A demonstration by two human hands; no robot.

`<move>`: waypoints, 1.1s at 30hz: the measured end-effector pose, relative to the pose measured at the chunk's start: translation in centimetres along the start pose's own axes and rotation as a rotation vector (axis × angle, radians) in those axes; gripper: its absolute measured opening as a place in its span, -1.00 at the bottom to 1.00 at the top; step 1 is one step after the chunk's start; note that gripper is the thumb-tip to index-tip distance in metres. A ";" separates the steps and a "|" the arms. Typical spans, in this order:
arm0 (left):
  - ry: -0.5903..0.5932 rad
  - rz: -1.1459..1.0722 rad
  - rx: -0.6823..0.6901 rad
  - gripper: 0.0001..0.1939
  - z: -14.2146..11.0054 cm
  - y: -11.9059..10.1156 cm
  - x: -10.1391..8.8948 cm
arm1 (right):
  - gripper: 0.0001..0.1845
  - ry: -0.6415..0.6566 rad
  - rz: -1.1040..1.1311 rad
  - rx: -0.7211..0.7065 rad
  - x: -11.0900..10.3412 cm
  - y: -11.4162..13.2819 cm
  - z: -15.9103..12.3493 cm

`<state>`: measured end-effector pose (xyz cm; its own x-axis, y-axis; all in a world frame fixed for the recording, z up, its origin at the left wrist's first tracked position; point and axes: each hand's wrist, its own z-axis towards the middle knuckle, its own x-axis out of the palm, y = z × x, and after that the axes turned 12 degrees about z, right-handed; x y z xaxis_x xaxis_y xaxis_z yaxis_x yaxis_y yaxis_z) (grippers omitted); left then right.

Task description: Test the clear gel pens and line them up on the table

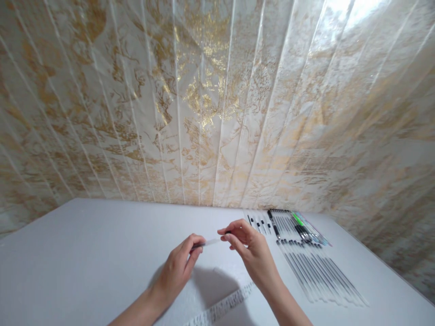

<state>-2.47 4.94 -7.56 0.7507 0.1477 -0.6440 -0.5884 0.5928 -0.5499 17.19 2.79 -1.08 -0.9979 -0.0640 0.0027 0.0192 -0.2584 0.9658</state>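
My left hand (pixel 179 267) and my right hand (pixel 249 249) are raised just above a white table (pixel 84 253), both pinching one clear-barrelled pen (pixel 210 243) that lies level between them. The left fingers close on its dark left end. The right thumb and forefinger close on its right end, where a small black part shows. Both hands are shut on the pen.
To the right lie rows of clear pen barrels and refills (pixel 319 271), small black pen parts (pixel 260 224), and a few finished pens, one green (pixel 307 228). A clear ruler (pixel 226 305) lies near my wrists. A gold-patterned panelled wall (pixel 210 99) stands behind the table.
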 end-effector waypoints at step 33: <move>-0.006 0.040 0.126 -0.87 0.3 0.3 0.2 | -0.63 0.168 -0.804 0.031 0.6 -0.8 -0.3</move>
<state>-2.40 5.36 -7.75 0.7297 0.1780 -0.6602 -0.5757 0.6809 -0.4527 16.61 2.66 -1.90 -0.6839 -0.0147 -0.7295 -0.7018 -0.2600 0.6632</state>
